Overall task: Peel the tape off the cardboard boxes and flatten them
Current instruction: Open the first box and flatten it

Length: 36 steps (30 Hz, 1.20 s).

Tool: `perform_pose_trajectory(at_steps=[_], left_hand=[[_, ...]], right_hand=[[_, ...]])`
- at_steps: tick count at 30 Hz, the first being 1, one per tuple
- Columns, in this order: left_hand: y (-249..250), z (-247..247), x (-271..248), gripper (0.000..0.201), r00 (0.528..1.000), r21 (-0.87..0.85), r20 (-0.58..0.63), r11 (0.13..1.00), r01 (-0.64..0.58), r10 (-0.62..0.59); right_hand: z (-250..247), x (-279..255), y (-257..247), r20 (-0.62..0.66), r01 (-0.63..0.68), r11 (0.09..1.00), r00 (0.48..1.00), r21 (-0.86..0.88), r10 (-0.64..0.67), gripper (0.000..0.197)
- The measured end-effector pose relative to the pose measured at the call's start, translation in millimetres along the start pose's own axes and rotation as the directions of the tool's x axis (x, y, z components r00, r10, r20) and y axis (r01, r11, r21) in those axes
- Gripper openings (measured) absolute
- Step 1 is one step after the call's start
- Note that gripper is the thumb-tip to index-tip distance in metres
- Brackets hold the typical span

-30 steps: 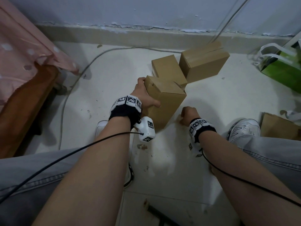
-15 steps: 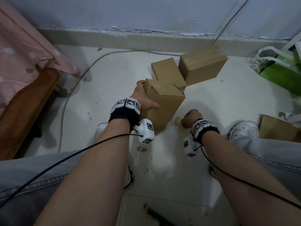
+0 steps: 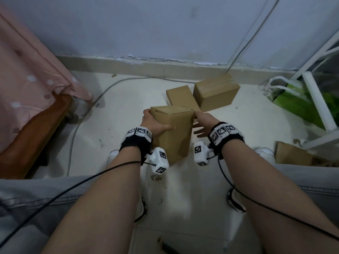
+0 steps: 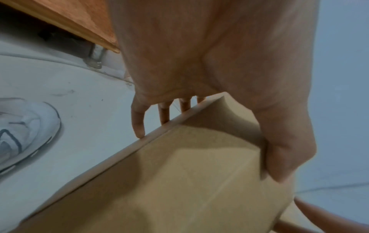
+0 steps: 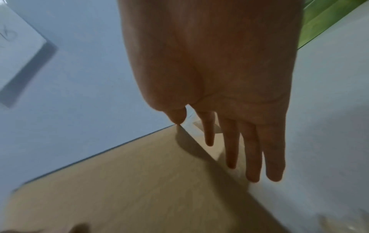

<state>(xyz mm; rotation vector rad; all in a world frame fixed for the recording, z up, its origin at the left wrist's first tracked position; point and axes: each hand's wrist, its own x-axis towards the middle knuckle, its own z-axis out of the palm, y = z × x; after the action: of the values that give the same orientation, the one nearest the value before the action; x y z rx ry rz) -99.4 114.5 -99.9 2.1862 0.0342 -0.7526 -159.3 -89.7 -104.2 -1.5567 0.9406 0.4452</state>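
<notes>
A tall brown cardboard box (image 3: 174,132) stands upright between my knees. My left hand (image 3: 152,121) grips its upper left side, thumb across the near face and fingers (image 4: 137,124) over the far edge of the box (image 4: 179,181). My right hand (image 3: 203,121) is open beside the top right corner. In the right wrist view its fingers (image 5: 251,149) are straight, and the thumb tip touches the corner of the box (image 5: 139,181). I cannot make out any tape.
Two more closed boxes, a small one (image 3: 181,97) and a larger one (image 3: 216,92), sit behind near the wall. Flattened cardboard (image 3: 293,154) lies right, by a green bag (image 3: 297,103) and a white rack (image 3: 321,110). A bed with pink cloth (image 3: 27,79) stands left; a cable (image 3: 88,110) crosses the floor.
My right hand has risen from the floor by the box's base, opened out of a fist, and reached the top right corner. My left hand keeps its grip on the box.
</notes>
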Motion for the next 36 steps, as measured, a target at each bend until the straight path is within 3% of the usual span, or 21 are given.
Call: perform_pose_trajectory(at_steps=[3,5,7,10,12,14,18,21,24,26,29,31,34,36], left_hand=[[13,-10,-12,0.130,0.999,-0.089,-0.018,0.995,0.040,-0.042],[23,-14,-20,0.135,0.999,-0.036,0.011,0.998,0.042,-0.041],[31,-17,-27,0.138,0.998,-0.033,0.053,0.999,0.036,-0.035],[34,-21,-34,0.122,0.997,-0.187,0.077,0.982,-0.015,0.030],[33,-26,-34,0.111,0.995,-0.253,0.065,0.966,-0.061,0.080],[25,-26,-20,0.112,0.994,-0.276,0.055,0.958,-0.071,0.090],[-3,-24,26,0.123,0.989,-0.168,0.086,0.980,-0.104,0.119],[13,-34,-11,0.125,0.991,-0.118,0.047,0.986,-0.119,0.125],[19,-36,-35,0.102,0.998,-0.107,0.008,0.992,-0.059,0.060],[13,-34,-36,0.087,0.998,-0.066,-0.011,0.996,-0.055,0.055],[-12,-24,-16,0.105,0.996,-0.095,0.039,0.993,-0.077,0.081],[-54,-10,34,0.105,0.997,-0.070,0.058,0.996,-0.048,0.052],[-83,1,72,0.099,0.999,-0.029,0.043,0.999,-0.015,0.016],[-75,-2,65,0.103,1.000,-0.022,0.021,1.000,-0.007,0.008]], right_hand=[[11,-19,-14,0.109,-0.008,0.999,0.994,0.041,0.004,0.082],[18,3,-14,0.051,0.014,0.998,0.999,-0.054,-0.011,0.123],[21,32,-11,-0.040,0.018,0.995,0.999,-0.096,-0.022,0.143],[24,-23,-33,-0.118,0.107,0.994,0.987,-0.021,-0.109,0.120],[27,-52,-45,-0.134,0.107,0.994,0.985,0.005,-0.105,0.118],[30,-65,-49,-0.030,0.109,0.994,0.994,-0.017,-0.109,0.124],[37,-55,-48,0.193,0.152,0.980,0.973,-0.125,-0.127,0.134],[41,-47,-42,0.167,0.183,0.966,0.974,-0.183,-0.153,0.138],[46,-78,-38,0.139,0.189,0.970,0.976,-0.151,-0.168,0.123],[46,-80,-33,0.193,0.198,0.957,0.968,-0.212,-0.158,0.115],[52,-59,-25,0.215,0.240,0.912,0.961,-0.333,-0.174,0.133],[57,-51,-24,0.225,0.258,0.891,0.957,-0.374,-0.182,0.122],[64,-58,-26,0.284,0.288,0.889,0.940,-0.355,-0.191,0.085],[68,-57,-25,0.299,0.239,0.930,0.942,-0.281,-0.152,0.067]])
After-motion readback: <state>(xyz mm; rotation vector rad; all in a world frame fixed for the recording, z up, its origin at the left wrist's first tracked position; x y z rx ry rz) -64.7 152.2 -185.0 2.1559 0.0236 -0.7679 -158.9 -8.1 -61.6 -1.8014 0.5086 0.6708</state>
